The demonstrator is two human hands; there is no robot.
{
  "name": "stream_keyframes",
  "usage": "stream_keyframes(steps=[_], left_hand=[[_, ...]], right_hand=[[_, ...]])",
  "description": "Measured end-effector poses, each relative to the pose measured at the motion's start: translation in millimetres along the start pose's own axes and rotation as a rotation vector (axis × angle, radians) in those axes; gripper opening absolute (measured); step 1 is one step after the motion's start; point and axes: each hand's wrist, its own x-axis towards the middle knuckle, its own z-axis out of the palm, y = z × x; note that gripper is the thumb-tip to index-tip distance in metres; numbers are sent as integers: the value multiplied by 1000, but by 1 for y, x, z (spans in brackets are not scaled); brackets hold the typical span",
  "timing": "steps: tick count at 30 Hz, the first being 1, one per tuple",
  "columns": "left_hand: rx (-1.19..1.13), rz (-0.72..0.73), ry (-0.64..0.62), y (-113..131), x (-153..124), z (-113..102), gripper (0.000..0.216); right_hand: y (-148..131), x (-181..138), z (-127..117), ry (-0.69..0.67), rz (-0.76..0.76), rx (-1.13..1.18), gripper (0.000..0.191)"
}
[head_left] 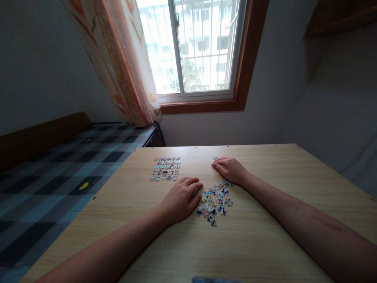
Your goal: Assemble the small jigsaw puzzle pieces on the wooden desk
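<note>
A loose heap of jigsaw puzzle pieces (215, 200) lies on the wooden table, between my two forearms. My left hand (182, 198) rests palm down at the heap's left edge, its fingers loosely bent and its thumb apart from them; nothing shows in its grasp. Beyond the heap, my right hand (229, 168) has its fingertips closed and pressed down on a puzzle piece (212, 166), mostly hidden under them. Another piece (215, 158) lies just past those fingers. To the left, several rows of puzzle pieces (165, 168) are laid out on the tabletop.
The pale wooden table (250, 243) reaches toward the wall under a barred window (206, 51). A bed with a checked cover (59, 173) stands along the left side, below a flowered curtain (118, 59). A dark object (216, 280) peeks in at the bottom edge.
</note>
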Motion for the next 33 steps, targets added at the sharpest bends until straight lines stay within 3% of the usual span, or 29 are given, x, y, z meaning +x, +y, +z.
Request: stream_keyframes(steps=[7, 12, 18, 27, 33], left_hand=[[-9, 4, 7, 0, 0, -1, 29], [-2, 7, -2, 1, 0, -2, 29], [-6, 13, -1, 1, 0, -1, 29], [-18, 10, 7, 0, 0, -1, 28], [-25, 15, 19, -1, -1, 1, 28]], right_hand=[[0, -2, 2, 22, -46, 50, 29], [3, -1, 5, 66, -12, -35, 34], [6, 1, 8, -60, 114, -166, 37], [9, 2, 10, -58, 59, -269, 38], [9, 0, 11, -8, 53, -219, 38]])
